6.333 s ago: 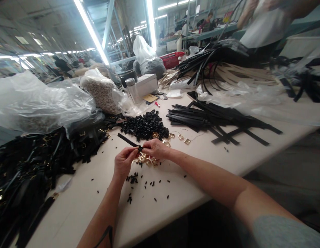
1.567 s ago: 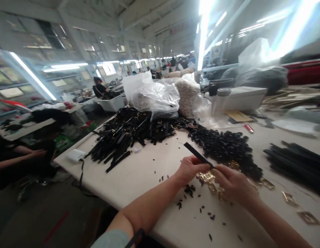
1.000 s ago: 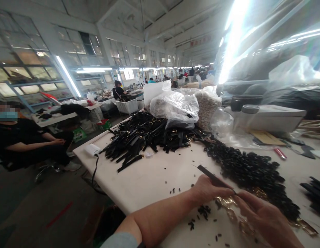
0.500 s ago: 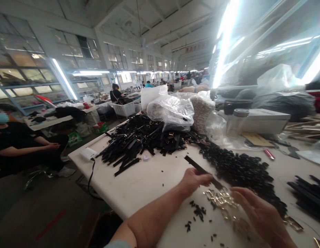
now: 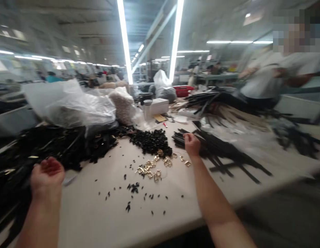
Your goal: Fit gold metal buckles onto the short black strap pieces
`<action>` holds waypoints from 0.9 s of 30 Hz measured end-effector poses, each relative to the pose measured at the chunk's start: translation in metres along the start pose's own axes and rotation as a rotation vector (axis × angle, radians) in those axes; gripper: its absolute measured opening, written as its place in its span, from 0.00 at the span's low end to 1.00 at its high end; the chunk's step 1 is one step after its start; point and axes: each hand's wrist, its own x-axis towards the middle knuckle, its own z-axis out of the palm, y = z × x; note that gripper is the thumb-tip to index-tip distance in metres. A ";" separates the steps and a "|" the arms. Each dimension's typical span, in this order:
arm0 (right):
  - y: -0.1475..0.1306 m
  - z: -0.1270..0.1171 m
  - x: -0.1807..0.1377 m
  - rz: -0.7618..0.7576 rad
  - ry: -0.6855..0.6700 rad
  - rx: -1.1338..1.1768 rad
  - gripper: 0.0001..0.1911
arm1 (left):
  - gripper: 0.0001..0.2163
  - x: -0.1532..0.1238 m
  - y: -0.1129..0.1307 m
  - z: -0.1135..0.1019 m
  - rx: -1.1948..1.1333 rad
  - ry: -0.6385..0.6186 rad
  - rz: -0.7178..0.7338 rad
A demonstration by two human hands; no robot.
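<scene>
At the far left my left hand (image 5: pixel 47 172) is beside a heap of black straps with gold buckles (image 5: pixel 69 144). Its fingers are loosely curled and blurred, and I make out nothing in them. My right hand (image 5: pixel 192 143) is closed at the near-left ends of a pile of plain black straps (image 5: pixel 217 144), pinching a strap end. Between the hands lie loose gold buckles (image 5: pixel 149 168) and small black pieces (image 5: pixel 134 187). A mound of small black loops (image 5: pixel 149 139) sits behind the buckles.
Plastic bags (image 5: pixel 79 106) stand at the back left of the table (image 5: pixel 98 220). A clear jar (image 5: pixel 147 106), a white box (image 5: pixel 160 106) and a red lighter (image 5: pixel 165 124) are in the middle. A person in a white shirt (image 5: pixel 266 75) is behind the long strips at right.
The view has swung right. My left hand has gone to the buckled strap heap, and the strap it held no longer shows in it. My right hand has moved from the buckles to the plain straps.
</scene>
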 end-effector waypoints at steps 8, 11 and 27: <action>0.015 0.003 -0.002 0.088 -0.176 -0.307 0.13 | 0.06 -0.008 -0.143 0.048 0.013 -0.121 -0.135; 0.016 0.012 -0.007 0.059 -0.229 -0.367 0.10 | 0.17 -0.028 -0.181 0.060 0.190 -0.277 -0.047; 0.018 0.011 -0.002 0.095 -0.318 -0.361 0.08 | 0.18 -0.026 -0.197 0.051 0.453 -0.474 0.247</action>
